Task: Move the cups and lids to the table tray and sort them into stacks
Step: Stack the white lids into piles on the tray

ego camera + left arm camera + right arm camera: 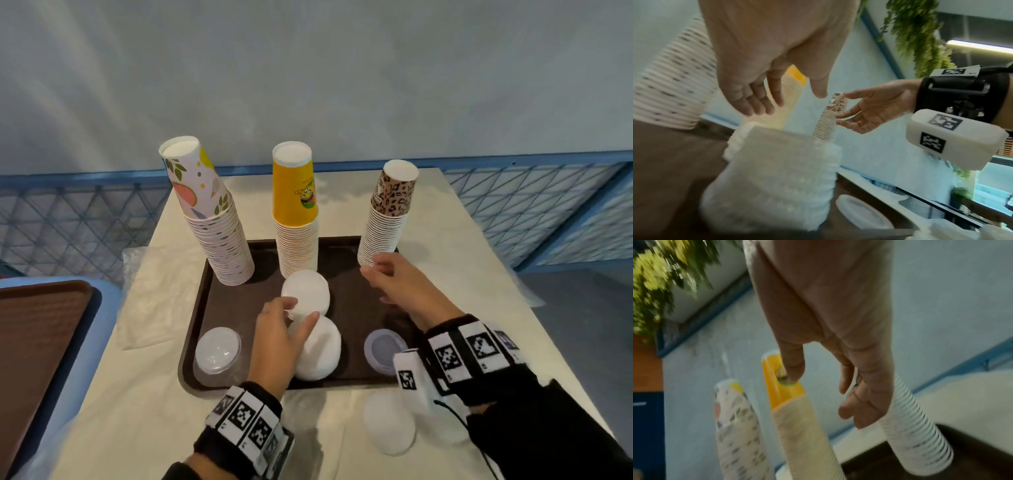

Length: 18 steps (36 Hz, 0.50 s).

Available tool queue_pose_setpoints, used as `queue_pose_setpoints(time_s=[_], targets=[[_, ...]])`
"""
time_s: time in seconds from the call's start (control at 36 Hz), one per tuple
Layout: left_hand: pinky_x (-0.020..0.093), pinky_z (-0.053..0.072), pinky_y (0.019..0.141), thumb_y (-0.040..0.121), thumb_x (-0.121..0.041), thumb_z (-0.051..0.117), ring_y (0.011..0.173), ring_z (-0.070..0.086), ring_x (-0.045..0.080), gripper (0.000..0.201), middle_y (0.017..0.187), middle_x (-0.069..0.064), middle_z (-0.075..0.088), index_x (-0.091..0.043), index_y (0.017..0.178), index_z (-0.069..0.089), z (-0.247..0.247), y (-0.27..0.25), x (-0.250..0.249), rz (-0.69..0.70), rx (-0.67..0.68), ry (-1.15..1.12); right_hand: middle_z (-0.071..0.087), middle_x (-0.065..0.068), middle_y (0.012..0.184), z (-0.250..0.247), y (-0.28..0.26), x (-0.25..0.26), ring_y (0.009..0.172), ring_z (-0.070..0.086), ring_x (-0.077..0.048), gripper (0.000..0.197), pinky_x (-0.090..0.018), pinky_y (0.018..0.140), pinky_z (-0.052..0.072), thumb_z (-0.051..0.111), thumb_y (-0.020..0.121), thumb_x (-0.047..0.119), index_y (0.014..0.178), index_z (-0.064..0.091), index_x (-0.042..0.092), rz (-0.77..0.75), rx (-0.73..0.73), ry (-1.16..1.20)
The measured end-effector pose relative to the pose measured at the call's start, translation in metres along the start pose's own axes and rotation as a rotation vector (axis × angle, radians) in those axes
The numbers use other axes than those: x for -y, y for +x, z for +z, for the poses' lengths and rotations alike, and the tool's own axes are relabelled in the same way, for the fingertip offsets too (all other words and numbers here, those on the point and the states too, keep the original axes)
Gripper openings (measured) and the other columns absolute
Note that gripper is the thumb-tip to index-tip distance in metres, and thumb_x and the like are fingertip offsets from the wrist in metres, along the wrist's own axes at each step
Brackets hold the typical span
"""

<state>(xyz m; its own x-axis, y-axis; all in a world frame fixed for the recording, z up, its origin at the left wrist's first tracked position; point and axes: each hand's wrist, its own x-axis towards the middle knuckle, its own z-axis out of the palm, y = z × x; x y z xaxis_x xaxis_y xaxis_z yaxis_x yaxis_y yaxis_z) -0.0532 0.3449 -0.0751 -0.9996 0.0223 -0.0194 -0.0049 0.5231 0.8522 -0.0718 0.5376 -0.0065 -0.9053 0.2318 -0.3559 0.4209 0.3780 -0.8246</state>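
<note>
Three upside-down paper cup stacks stand at the back of the brown tray [346, 260]: floral [219, 236], yellow [296, 219], leopard-print [385, 226]. In front of them on the tray are two white lid stacks, far [308, 287] and near [323, 356], plus clear lids at left [217, 349] and right [383, 347]. My left hand [301, 310] hovers over the near white lid stack [777, 175], fingers loose and holding nothing. My right hand [371, 269] is open with its fingertips [840, 116] right beside the leopard stack [914, 431]; whether they touch it is unclear.
Another white lid stack [388, 425] lies on the cream table [137, 411] in front of the tray. A second brown tray [34, 342] sits lower at the left. Crumpled clear plastic [150, 291] lies left of the table tray. Blue railings run behind.
</note>
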Motion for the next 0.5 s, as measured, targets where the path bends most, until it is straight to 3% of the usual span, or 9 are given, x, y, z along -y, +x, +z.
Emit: queue_pose_setpoints(time_s=[0.11,0.22,0.28,0.36,0.44,0.5], targets=[[0.013,0.041,0.078,0.085,-0.03,0.063,0.096,0.052,0.006,0.024,0.107,-0.008,0.054,-0.021,0.106,0.054,0.004,-0.021,-0.031,0.228,-0.024,0.031,0.055,0.0,0.123,-0.036,-0.05,-0.017,0.107,0.057,-0.017,0.044,-0.039,0.098,0.047,0.059,0.088,0.033,0.128,0.047,0.019,-0.061,-0.129,0.031],[0.013,0.043,0.071,0.084,-0.029,0.065,0.085,0.053,0.005,0.019,0.095,-0.007,0.056,-0.021,0.098,0.055,0.017,-0.046,-0.044,0.336,0.227,0.13,0.056,-0.001,0.119,-0.049,-0.09,-0.055,0.093,0.057,-0.011,0.04,-0.021,0.077,0.042,0.062,0.087,0.025,0.124,0.049,0.019,-0.116,-0.225,-0.129],[0.015,0.04,0.069,0.083,-0.031,0.065,0.082,0.052,0.008,0.024,0.096,-0.004,0.057,-0.018,0.1,0.054,0.028,-0.058,-0.04,0.33,0.381,0.22,0.053,-0.003,0.123,-0.046,-0.104,-0.08,0.097,0.054,-0.012,0.044,-0.019,0.081,0.038,0.063,0.087,0.023,0.127,0.047,0.019,-0.107,-0.196,-0.281],[0.016,0.033,0.069,0.084,-0.036,0.063,0.087,0.05,0.01,0.034,0.104,-0.002,0.054,-0.017,0.108,0.05,0.043,-0.075,-0.031,0.289,0.533,0.367,0.044,-0.005,0.134,-0.037,-0.119,-0.113,0.115,0.052,-0.017,0.052,-0.017,0.089,0.037,0.06,0.089,0.024,0.135,0.037,0.019,-0.071,-0.089,-0.474],[0.016,0.027,0.067,0.085,-0.04,0.061,0.09,0.05,0.013,0.037,0.105,-0.003,0.047,-0.019,0.11,0.043,0.054,-0.083,-0.021,0.242,0.582,0.445,0.033,-0.004,0.144,-0.024,-0.125,-0.133,0.127,0.043,-0.018,0.06,-0.02,0.102,0.033,0.055,0.091,0.026,0.142,0.025,0.018,-0.048,0.002,-0.595],[0.015,0.028,0.07,0.086,-0.041,0.059,0.104,0.052,0.016,0.043,0.115,0.0,0.048,-0.018,0.118,0.041,0.063,-0.089,-0.02,0.234,0.596,0.504,0.029,-0.005,0.147,-0.019,-0.127,-0.142,0.13,0.039,-0.02,0.063,-0.024,0.107,0.032,0.055,0.091,0.025,0.144,0.022,0.016,-0.05,0.018,-0.642]])
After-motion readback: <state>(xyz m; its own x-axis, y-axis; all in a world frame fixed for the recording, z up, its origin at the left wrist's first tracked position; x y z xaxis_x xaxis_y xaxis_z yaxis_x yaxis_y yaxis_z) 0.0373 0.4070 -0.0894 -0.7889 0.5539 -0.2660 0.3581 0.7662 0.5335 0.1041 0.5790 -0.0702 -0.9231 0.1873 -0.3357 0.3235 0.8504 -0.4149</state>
